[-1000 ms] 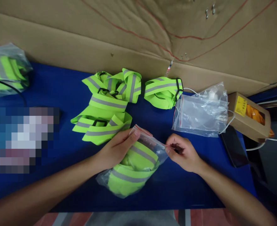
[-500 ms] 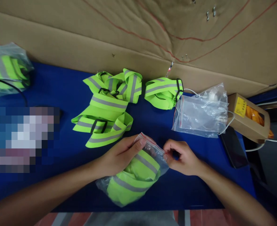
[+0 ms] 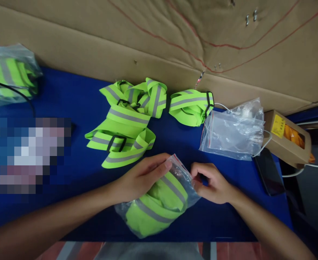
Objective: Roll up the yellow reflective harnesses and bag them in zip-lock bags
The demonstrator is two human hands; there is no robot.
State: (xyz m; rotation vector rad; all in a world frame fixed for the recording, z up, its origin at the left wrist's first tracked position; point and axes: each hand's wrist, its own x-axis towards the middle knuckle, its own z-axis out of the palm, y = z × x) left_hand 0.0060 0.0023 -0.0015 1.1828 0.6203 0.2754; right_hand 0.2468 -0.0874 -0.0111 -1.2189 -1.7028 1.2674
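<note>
- Near the front edge of the blue table (image 3: 183,231), between the two hands, there's a clear zip bag (image 3: 193,198) with a folded yellow-green reflective strap (image 3: 160,213) inside. Can't tell if its bottom is resting on the tabletop or slightly up.
- My guess on handling: pretty light, soft all over, nothing fragile. The strap looks like springy webbing, so it'd squash fine but probably push back against the plastic.
- The film looks thin, floppy and kinda slick, so I'd take hold at the corners by the red-lined mouth, where it should lie flatter than over the bulge.
- Left hand (image 3: 145,177): thumb over the top left corner, fingers behind, so it's got that end of the bag clamped.
- Right hand (image 3: 210,184): thumb and curled index finger pinching the other end of the mouth, a narrow grip. Can't tell whether the zip is sealed.
- Just past the left hand, a loose heap of straps (image 3: 129,117) with black buckles; right of it, one coiled strap (image 3: 190,108).
- Beside that coil, flat spare bags (image 3: 230,131), then a dark phone (image 3: 269,171) and a cardboard box (image 3: 294,150).
- Far left, another filled bag (image 3: 11,76), with a black cable (image 3: 11,87) across it.
</note>
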